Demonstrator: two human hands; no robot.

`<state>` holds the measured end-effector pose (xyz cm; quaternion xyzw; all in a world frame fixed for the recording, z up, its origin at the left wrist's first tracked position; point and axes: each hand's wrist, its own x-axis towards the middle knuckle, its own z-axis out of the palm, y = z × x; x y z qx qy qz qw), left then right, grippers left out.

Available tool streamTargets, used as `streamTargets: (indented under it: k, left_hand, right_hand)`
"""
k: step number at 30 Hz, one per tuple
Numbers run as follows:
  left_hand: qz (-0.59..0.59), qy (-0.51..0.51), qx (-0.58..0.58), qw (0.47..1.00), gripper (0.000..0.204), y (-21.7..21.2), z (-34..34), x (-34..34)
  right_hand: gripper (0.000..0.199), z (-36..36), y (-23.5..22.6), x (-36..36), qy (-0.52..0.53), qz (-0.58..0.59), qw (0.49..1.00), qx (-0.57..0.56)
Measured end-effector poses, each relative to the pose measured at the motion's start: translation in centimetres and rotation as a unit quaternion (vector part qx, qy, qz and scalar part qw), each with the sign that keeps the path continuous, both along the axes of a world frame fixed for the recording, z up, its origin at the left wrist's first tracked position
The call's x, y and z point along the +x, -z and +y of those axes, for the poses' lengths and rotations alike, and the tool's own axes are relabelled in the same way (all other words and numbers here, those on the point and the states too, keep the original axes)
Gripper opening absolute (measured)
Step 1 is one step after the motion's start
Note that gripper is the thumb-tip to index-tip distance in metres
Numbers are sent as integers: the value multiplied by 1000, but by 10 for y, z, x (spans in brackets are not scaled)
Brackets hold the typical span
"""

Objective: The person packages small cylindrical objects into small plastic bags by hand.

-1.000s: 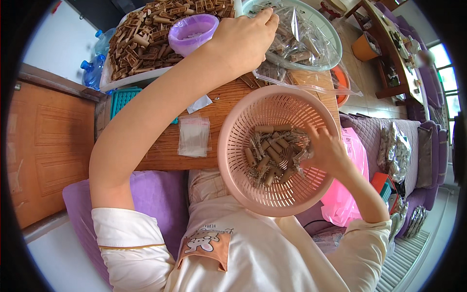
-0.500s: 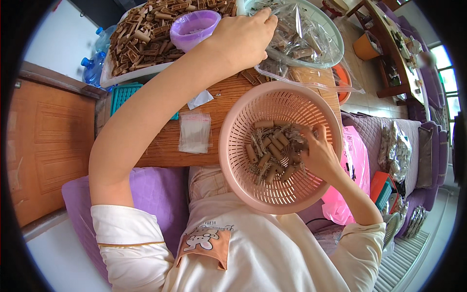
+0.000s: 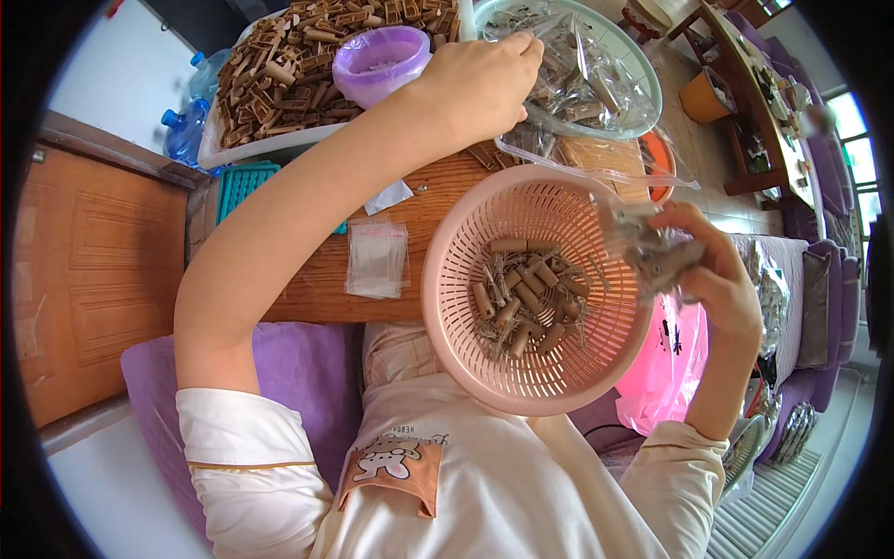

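My left hand (image 3: 489, 91) reaches across the table, its fingers closed on the edge of a clear plastic bag (image 3: 596, 70). Small brown pieces show through the bag, which lies on a pale green round tray (image 3: 649, 70). In my right hand (image 3: 722, 275) is a handful of small brown tubes (image 3: 652, 256) with greyish strings, smeared by motion. That hand is over the right rim of a pink slotted basket (image 3: 456, 326). More brown tubes (image 3: 529, 296) with string bundles lie at the bottom of the basket, which sits between my body and the table edge.
A white bin (image 3: 307, 140) full of brown plastic pieces (image 3: 279, 84) stands at the far left, with a purple-lined bowl (image 3: 384, 58) on top. Small clear bags (image 3: 377, 261) and a teal crate (image 3: 244, 186) lie on the wooden table. A pink bag (image 3: 666, 373) hangs right of the basket.
My right hand has risen out of the basket and moved right, lifting a handful of brown tubes. My left hand stays at the plastic bag, almost unmoved.
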<state>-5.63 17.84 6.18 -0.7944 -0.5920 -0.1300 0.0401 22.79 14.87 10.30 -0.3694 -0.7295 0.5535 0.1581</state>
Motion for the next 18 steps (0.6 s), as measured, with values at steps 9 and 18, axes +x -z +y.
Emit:
streamTargets:
  k: [9,18]
  left_hand:
    - [-63,50,58,995,42,6,8,6]
    - [-69,-6,54,996,51,3,16,1]
  right_hand:
    - [49,100,62,-92,64,-67,965,247]
    - [64,122,75,-100,108,-436,721,528]
